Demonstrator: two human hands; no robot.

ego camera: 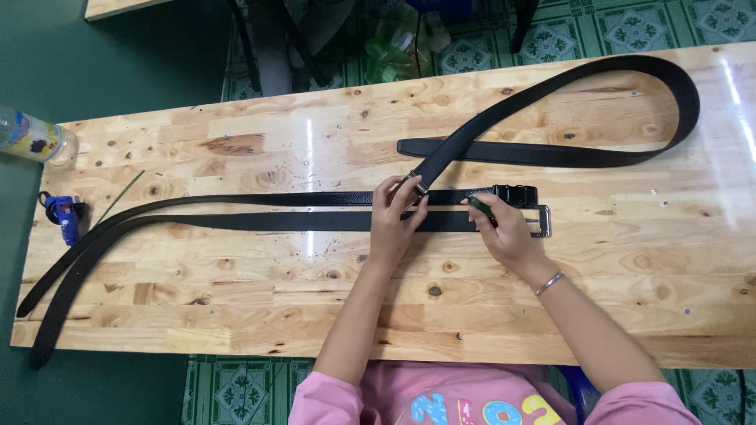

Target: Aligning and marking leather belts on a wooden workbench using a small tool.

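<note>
Pale pine tabletop (236, 315) carries everything. Left hand (396, 224) pinches a small metal clasp (417, 189) on a black belt (260, 211); right hand (504, 232) grips a dark green tool (482, 208) beside the silver buckle (541, 221). Another black belt (630, 153) loops behind; a blue glue gun (64, 214) sits far left.

black belts (236, 211), knotty pale wooden table (315, 315), green patterned floor tiles (236, 389), pink sleeves (319, 405)

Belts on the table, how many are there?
2. One black belt lies folded along the wooden table, from the left edge to the silver buckle, under the left hand and right hand. The other belt loops at upper right.
</note>
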